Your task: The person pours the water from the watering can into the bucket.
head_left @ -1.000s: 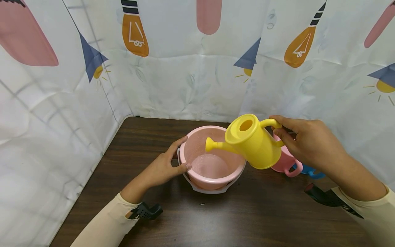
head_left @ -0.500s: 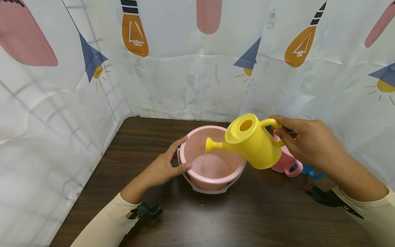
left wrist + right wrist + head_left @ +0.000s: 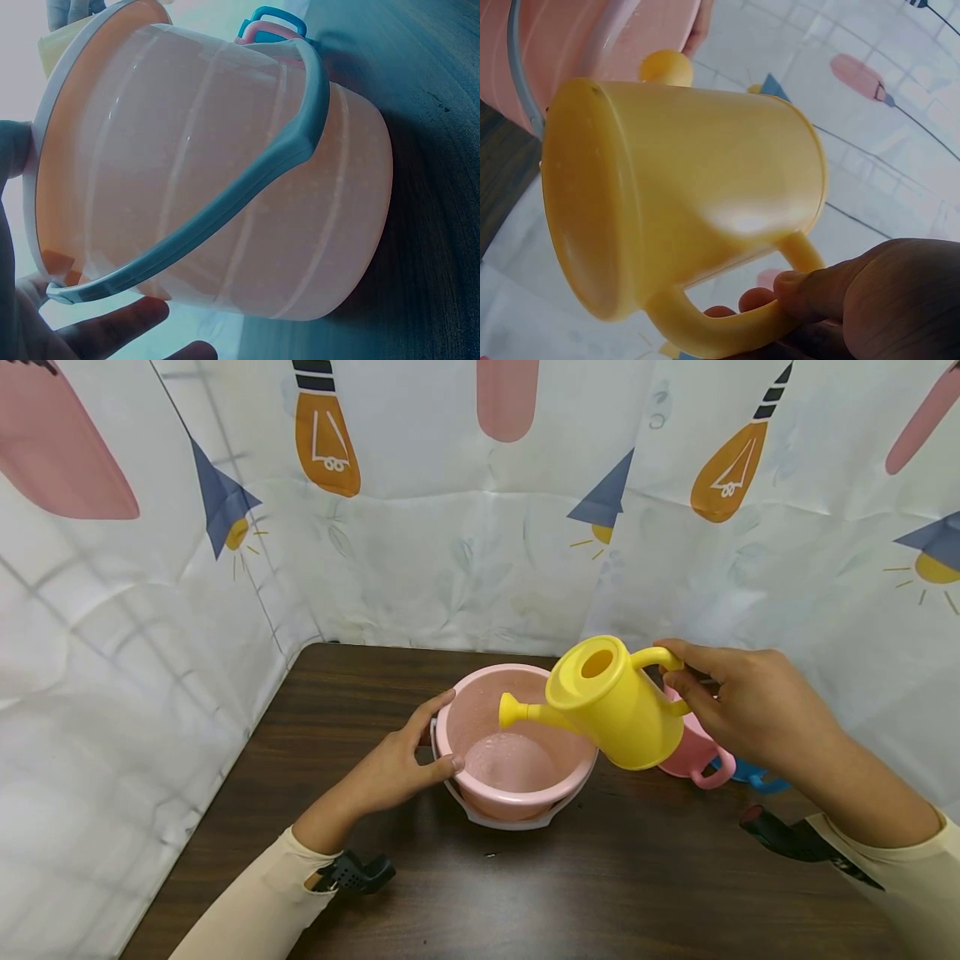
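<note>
A yellow watering can (image 3: 622, 710) is tipped over the pink bucket (image 3: 517, 797), its spout above the opening. My right hand (image 3: 757, 706) grips the can's handle (image 3: 720, 330), thumb and fingers wrapped round it. On the bucket's left side, my left hand (image 3: 401, 768) holds the rim, thumb at the near part and another finger farther back. In the left wrist view, two fingers (image 3: 120, 326) extend beside the outer wall. The bucket stands upright; its pale handle (image 3: 247, 184) hangs down the side. Shallow water (image 3: 510, 762) seems to lie inside; any stream from the spout is hard to make out.
Behind the can and right hand stand a pink cup (image 3: 690, 756) and a blue cup (image 3: 765, 783), both partly hidden. The dark wooden table (image 3: 600, 893) meets a printed curtain (image 3: 450, 552) at the back and left.
Faint water streams below the spout in the earlier frames are barely visible now. Both hands, the watering can and the bucket hold practically the same positions.
</note>
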{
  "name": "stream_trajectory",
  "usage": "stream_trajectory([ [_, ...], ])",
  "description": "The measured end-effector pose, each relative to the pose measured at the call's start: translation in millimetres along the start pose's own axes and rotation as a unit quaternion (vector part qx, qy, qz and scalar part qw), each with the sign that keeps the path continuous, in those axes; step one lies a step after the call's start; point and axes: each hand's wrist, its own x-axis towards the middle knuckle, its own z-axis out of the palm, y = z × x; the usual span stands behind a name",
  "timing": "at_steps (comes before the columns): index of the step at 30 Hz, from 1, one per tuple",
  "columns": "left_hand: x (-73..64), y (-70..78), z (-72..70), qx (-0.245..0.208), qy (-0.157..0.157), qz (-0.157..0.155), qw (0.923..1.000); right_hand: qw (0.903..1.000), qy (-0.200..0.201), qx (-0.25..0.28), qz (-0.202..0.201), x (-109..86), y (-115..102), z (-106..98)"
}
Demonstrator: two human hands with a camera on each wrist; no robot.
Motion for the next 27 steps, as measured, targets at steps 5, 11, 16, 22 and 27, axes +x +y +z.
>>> stream_trajectory([
  [5,0.2,-0.6,-0.2,0.006,0.002,-0.002,1.0000,1.0000,-0.001,0.001,-0.001,0.9,-0.6,-0.5],
  [11,0.0,0.2,0.2,0.006,0.002,-0.004,1.0000,1.0000,-0.002,0.002,0.001,0.9,-1.0,-0.7],
  [16,-0.3,0.3,0.2,0.004,0.001,-0.004,1.0000,1.0000,-0.005,0.001,0.006,0.9,-1.5,-0.5],
  [22,-0.7,1.6,0.2,0.004,0.001,-0.006,1.0000,0.9999,-0.007,-0.003,0.009,1.0,-1.9,-0.5],
  [27,-0.5,1.5,0.0,0.001,-0.001,-0.005,1.0000,0.9999,-0.009,-0.005,0.011,1.3,-2.5,-1.0],
])
